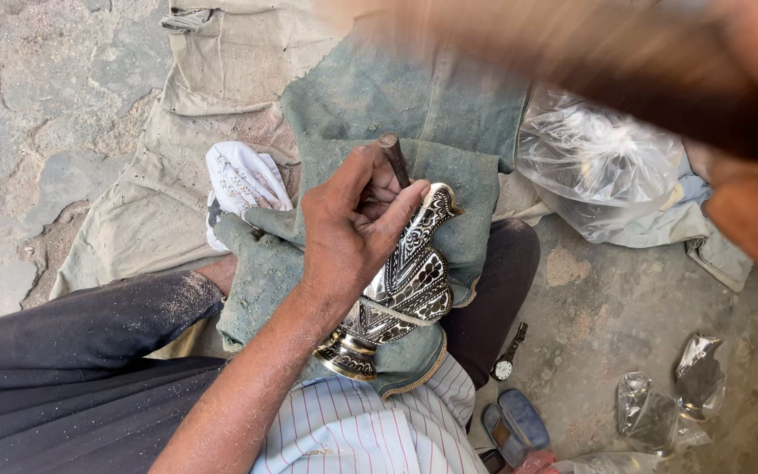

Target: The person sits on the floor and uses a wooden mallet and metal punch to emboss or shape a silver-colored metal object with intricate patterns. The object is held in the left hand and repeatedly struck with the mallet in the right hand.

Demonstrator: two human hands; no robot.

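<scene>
One engraved metal vase (405,290), black-and-silver pattern, lies on its side on a green cloth pad (449,140) across the person's lap, brass-coloured foot toward the body, flared mouth pointing away. Left hand (353,233) rests on the vase's upper side, grip clenched on a short dark steel punch (394,158): fingers wrapped round the shaft, blunt top end sticking up above the knuckles, tip on the vase near its mouth though the contact point is hidden by the fingers. Right hand (747,202) is raised well above and right of the vase, heavily motion-blurred, grip closed on a dark wooden handle (625,79) that streaks across the top of the view; its head is not visible. Just left of the vase, a white patterned rag (240,180) sits on a tan canvas sheet (160,175) spread over the stone floor (37,105). Right of the vase, a crumpled clear plastic bag (598,158) lies on the floor. Below-right of the vase: a wristwatch (507,355), a blue sandal (515,426), and further right more crumpled clear wrappers (668,395). Striped shirt (353,430) shows below the vase's foot.
</scene>
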